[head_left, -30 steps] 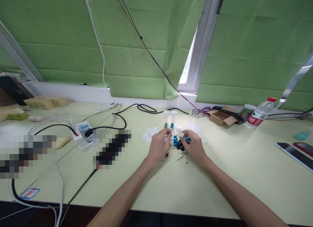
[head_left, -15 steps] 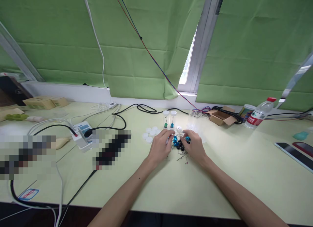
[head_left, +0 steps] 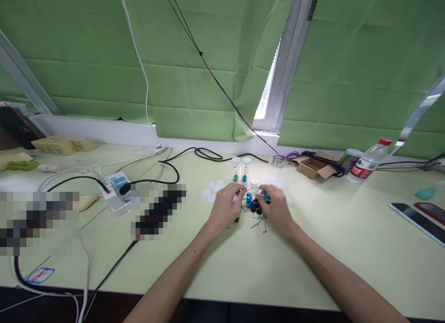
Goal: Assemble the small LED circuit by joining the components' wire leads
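1. Across the pale green desk (head_left: 313, 249) cables trail to a power strip (head_left: 116, 191) at the left, clear of the work.
2. Behind the hands stand two capped clear tubes (head_left: 241, 169) — upright, within reach.
3. Left hand (head_left: 225, 207) and right hand (head_left: 276, 208) curl over the pile of small blue and black components (head_left: 253, 203), fingertips pinched — apparently on thin leads, too small to confirm.

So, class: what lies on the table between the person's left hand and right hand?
In the head view, a small pile of blue and black parts lies between the left hand and right hand.
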A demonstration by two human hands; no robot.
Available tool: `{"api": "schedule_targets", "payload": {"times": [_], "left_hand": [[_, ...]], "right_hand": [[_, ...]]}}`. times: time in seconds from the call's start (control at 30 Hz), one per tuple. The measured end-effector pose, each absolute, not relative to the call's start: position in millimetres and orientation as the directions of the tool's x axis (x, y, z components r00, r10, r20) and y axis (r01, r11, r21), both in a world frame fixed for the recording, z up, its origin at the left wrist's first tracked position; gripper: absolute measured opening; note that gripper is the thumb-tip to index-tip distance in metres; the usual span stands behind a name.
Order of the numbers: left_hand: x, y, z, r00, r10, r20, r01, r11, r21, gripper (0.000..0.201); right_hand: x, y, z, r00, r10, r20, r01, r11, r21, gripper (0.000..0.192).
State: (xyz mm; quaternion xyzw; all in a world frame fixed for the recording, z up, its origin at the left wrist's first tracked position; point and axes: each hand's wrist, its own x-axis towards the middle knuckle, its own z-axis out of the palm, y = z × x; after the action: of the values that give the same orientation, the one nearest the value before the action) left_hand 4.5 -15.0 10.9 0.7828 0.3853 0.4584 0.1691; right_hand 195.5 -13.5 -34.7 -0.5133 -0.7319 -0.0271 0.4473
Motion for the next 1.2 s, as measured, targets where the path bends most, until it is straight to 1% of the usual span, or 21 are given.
{"api": "schedule_targets", "payload": {"times": [0.1,0.2,0.27,0.37,0.47,0.73,0.8,0.97,1.1,1.2], "left_hand": [[5,-14,10,0.273,0.771,0.576,0.449,-0.632,0.632,0.019],[6,-14,9,0.228,0.787,0.572,0.437,-0.608,0.663,0.019],[7,-15,9,0.184,0.802,0.568,0.433,-0.585,0.686,0.019],[9,-17,10,0.111,0.812,0.573,0.427,-0.559,0.711,0.021],[11,-19,9,0.076,0.813,0.577,0.417,-0.552,0.722,0.025],[14,-25,8,0.172,0.84,0.514,0.357,-0.54,0.762,0.036],[13,-24,9,0.2,0.842,0.502,0.366,-0.539,0.759,0.037],[14,-22,3,0.247,0.862,0.443,0.398,-0.507,0.764,0.027],[15,-21,-3,0.258,0.865,0.431,0.487,-0.501,0.715,0.032],[15,-21,-4,0.227,0.869,0.44,0.484,-0.493,0.723,0.033]], "right_hand": [[195,-14,-35,-0.09,0.727,0.681,0.782,0.475,-0.403,0.011],[193,-16,-34,-0.115,0.73,0.674,0.769,0.495,-0.404,0.013],[191,-19,-33,-0.13,0.739,0.661,0.746,0.513,-0.425,0.014],[187,-23,-32,-0.169,0.771,0.613,0.687,0.539,-0.488,0.016],[183,-27,-33,-0.23,0.775,0.589,0.649,0.573,-0.501,0.015],[176,-33,-33,-0.284,0.76,0.585,0.673,0.592,-0.442,0.017],[176,-33,-32,-0.3,0.756,0.582,0.686,0.595,-0.419,0.019],[178,-34,-32,-0.332,0.741,0.584,0.714,0.602,-0.357,0.014],[178,-36,-33,-0.36,0.724,0.588,0.728,0.612,-0.308,0.012],[177,-36,-34,-0.354,0.716,0.602,0.738,0.609,-0.29,0.012]]}}
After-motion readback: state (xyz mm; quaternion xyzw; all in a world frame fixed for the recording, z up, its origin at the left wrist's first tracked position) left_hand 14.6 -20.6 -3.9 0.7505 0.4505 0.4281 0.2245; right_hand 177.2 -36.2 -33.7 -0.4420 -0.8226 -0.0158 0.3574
